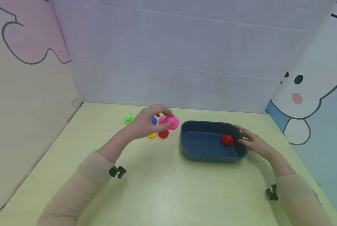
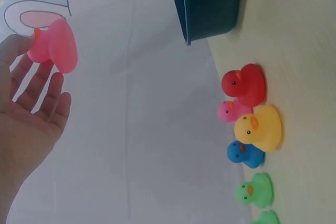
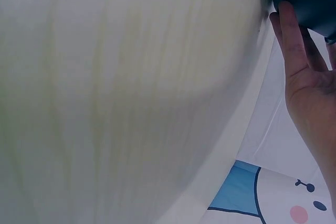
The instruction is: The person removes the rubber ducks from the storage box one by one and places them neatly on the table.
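Between thumb and fingertips my left hand (image 1: 147, 122) pinches a pink rubber duck (image 1: 172, 122), raised off the table in the left wrist view. Beneath and behind that hand stand more rubber ducks: a red duck (image 2: 252, 85), a second pink duck (image 2: 235, 110), a yellow duck (image 2: 265, 128), a blue duck (image 2: 247, 154) and a green duck (image 2: 255, 190). A dark blue basin (image 1: 211, 157) is to their right, with a red duck (image 1: 227, 140) inside. My right hand (image 1: 254, 142) holds its right end, thumb over the rim and other fingers against the outer wall.
The pale wooden table (image 1: 174, 194) meets a white cloth backdrop (image 1: 168, 62) at its far edge. Cartoon-printed panels flank it on both sides. Another green duck (image 2: 269, 217) is cut off at the bottom of the left wrist view.
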The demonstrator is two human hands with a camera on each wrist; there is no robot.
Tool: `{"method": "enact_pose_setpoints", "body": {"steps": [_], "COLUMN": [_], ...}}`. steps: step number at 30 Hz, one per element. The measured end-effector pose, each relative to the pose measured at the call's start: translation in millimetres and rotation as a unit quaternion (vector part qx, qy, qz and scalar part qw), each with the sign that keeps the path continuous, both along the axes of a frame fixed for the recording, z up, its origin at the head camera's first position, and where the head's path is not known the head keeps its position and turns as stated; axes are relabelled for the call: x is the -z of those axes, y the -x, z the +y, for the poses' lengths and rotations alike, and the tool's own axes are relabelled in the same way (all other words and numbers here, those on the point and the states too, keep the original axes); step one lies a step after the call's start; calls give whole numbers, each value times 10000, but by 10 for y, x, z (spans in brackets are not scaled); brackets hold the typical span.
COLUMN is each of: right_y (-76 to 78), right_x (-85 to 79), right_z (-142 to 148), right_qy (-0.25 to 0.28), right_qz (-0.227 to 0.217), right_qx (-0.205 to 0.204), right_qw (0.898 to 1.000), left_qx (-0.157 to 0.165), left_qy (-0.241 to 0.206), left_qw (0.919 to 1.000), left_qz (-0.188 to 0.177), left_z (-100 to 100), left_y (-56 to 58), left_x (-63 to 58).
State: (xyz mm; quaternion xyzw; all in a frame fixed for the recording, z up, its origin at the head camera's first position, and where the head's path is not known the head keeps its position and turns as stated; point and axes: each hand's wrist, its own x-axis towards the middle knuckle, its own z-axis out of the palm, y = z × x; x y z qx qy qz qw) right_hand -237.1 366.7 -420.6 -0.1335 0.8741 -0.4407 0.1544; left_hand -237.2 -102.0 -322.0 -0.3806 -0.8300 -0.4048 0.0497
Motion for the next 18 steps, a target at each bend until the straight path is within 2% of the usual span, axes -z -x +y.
{"method": "enact_pose_setpoints", "body": {"steps": [7,12,18], "right_y": [-6,-17,-16], "right_x": [-10,-20,-7], "right_z": [-4,-12,-9], "right_qy": [0,-45,-23], "right_qz": [-15,-26,-5], "right_qx": [4,-6,10], "right_qw": [10000,10000,10000], "left_qx": [-173,-403,-685], "left_qy": [-155,-29,111], "left_qw": [9996,9992,9975], "left_qz": [127,-8,-116], "left_z": [-228,-364,-519], "left_y": [83,136,253], "left_x": [109,195,344]}}
